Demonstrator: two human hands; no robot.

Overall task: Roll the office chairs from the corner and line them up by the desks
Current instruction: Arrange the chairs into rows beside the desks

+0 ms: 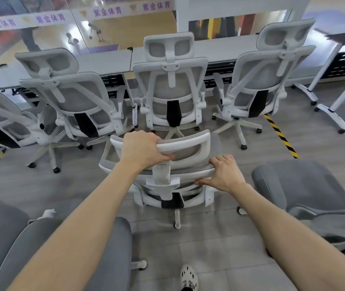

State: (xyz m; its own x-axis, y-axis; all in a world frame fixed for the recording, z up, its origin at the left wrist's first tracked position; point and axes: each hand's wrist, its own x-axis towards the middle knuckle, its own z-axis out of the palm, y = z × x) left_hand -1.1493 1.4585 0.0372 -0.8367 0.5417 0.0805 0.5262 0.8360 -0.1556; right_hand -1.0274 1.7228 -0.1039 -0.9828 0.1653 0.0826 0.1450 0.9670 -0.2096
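Note:
A white-framed office chair with grey mesh (188,151) stands right in front of me, its back toward me. My left hand (142,149) grips the top rim of its headrest. My right hand (223,174) clasps the upper edge of its backrest, thumb underneath. Beyond it, several matching chairs stand in a row with their backs to me, facing the long grey desks (104,61): one straight ahead (170,89), one left of it (73,95), one on the right (260,80), and another cut off at the far left (1,118).
Grey upholstered chairs flank me at lower left (9,238) and at right (306,190). Yellow-black floor tape (281,135) runs diagonally at right and far left. A white table leg on casters (331,114) stands at right. My shoe (189,277) shows at the bottom. Glass wall behind the desks.

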